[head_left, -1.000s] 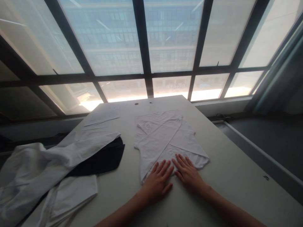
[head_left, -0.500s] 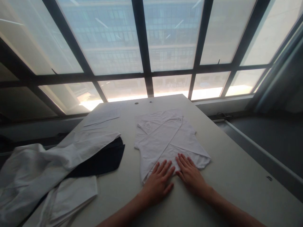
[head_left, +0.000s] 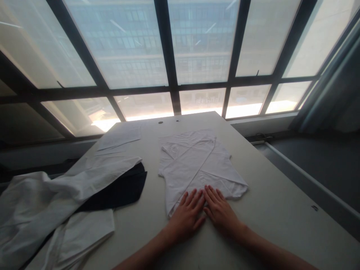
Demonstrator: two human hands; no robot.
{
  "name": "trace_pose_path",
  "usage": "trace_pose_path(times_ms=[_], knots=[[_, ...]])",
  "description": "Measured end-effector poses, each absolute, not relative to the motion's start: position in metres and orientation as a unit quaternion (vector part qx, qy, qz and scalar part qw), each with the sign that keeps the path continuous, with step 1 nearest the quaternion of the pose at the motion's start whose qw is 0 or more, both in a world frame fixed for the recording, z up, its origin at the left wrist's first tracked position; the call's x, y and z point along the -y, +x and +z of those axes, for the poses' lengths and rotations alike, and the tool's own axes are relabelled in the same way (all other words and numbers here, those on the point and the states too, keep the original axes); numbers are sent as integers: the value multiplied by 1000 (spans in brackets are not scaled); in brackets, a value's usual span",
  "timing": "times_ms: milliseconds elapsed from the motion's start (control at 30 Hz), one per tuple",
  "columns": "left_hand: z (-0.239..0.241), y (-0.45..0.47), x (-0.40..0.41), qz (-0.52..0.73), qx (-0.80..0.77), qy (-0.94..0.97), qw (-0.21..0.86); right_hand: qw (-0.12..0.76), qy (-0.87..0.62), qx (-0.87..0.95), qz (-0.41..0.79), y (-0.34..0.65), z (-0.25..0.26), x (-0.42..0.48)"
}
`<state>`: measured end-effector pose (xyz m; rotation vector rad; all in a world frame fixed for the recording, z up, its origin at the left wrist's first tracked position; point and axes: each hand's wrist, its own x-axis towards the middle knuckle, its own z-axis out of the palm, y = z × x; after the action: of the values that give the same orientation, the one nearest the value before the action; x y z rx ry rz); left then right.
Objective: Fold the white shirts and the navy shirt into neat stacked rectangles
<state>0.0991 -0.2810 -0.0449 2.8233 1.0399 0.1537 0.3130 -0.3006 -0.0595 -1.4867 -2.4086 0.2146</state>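
Note:
A white T-shirt (head_left: 194, 163) lies partly folded on the pale table (head_left: 270, 210), its sides turned in over the middle. My left hand (head_left: 187, 215) rests flat on its near hem, fingers stretched out and together. My right hand (head_left: 219, 208) lies flat beside it, also on the near hem, fingers extended. The two hands almost touch at the fingertips. Neither hand holds anything.
A heap of white garments (head_left: 53, 198) covers the table's left side, with a dark cloth (head_left: 120, 189) under it. Sheets of paper (head_left: 120, 137) lie at the far left. Large windows (head_left: 174, 56) stand behind the table; a curtain (head_left: 334, 90) hangs at the right.
Both hands stay flat on the shirt's near hem, barely shifting; the right hand has drawn slightly closer to the left. The view has shifted a little.

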Motion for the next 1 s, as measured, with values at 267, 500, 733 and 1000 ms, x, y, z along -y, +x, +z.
trace_pose_path(times_ms=[267,500,733,1000], knots=[[-40,105,287,35,-354,929,100,132,-545,827,44,312,-60,306],[-11,104,302,57,-273,934,223,124,-573,809,-32,335,-53,315],[2,83,262,188,-354,897,187,55,-685,718,-111,413,-47,303],[-17,59,115,125,-471,872,32,130,-720,676,-82,377,-61,286]])
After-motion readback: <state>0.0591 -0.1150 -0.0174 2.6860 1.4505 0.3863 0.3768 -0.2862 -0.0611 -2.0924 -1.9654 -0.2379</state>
